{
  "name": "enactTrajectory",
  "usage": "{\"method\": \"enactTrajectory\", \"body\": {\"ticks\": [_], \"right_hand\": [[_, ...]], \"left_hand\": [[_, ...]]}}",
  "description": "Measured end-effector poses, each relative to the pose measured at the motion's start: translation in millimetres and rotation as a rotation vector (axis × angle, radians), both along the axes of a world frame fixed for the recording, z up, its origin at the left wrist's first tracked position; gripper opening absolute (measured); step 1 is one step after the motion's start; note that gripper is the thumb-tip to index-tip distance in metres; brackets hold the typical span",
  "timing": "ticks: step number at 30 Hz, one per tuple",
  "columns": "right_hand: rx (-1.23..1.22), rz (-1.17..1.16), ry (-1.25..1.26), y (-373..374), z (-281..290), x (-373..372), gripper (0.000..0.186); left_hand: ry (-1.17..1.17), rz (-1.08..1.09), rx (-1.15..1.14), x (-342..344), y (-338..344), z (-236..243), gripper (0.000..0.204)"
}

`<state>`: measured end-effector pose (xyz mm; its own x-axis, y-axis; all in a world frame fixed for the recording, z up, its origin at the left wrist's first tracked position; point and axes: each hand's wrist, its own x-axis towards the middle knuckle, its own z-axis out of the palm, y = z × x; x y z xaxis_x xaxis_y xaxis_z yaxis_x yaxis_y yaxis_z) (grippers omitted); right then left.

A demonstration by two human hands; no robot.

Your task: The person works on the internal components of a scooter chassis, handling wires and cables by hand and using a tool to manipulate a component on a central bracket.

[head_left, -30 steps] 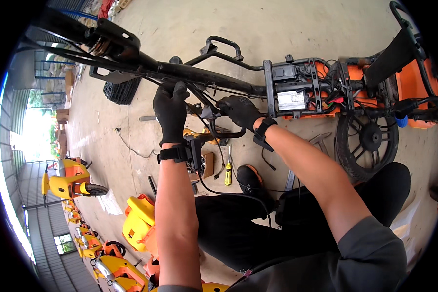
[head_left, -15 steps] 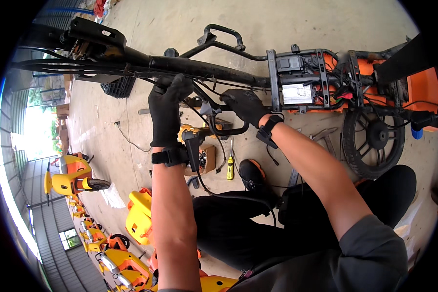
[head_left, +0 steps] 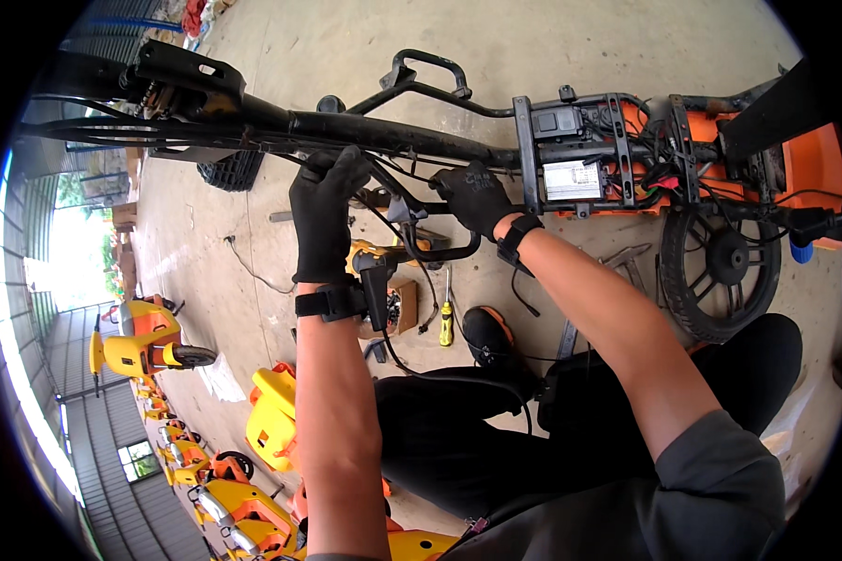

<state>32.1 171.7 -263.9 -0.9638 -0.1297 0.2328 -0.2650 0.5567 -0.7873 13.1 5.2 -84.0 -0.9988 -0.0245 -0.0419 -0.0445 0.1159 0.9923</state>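
A black scooter frame (head_left: 393,134) stretches across the upper part of the view, with thin black cables (head_left: 402,170) running along its main tube. My left hand (head_left: 326,206), in a black glove, pinches the cables just under the tube; its fingertips partly hide them. To the right, my right hand (head_left: 475,198), gloved too, has its fingers closed round a black cable near the frame's crossbar (head_left: 527,154). A bent footrest tube (head_left: 444,251) passes below my right hand. Both wrists wear black straps, and a black box with a cord hangs at the left one.
A yellow-handled screwdriver (head_left: 446,323), a yellow power tool (head_left: 367,254) and a small cardboard box (head_left: 404,307) lie below the frame. At right are a wheel (head_left: 725,262) and a white-labelled unit (head_left: 573,180). Yellow scooters (head_left: 145,346) stand at left.
My right hand has turned slightly, its back now showing more. My left hand stays at the cables, with only a small finger shift. The whole view has moved a little.
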Motion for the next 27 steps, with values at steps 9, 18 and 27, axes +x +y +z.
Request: {"method": "enactTrajectory", "body": {"ticks": [9,18,27], "right_hand": [[-0.009,0.002,-0.054,-2,6,-4,0.018],[0.119,-0.111,-0.142,8,23,-5,0.014],[0.078,-0.132,-0.141,25,4,8,0.025]], "left_hand": [[-0.074,-0.212,0.150,2,-3,2,0.022],[-0.022,0.052,-0.278,1,12,2,0.023],[0.119,0.155,-0.598,-2,13,-9,0.025]]}}
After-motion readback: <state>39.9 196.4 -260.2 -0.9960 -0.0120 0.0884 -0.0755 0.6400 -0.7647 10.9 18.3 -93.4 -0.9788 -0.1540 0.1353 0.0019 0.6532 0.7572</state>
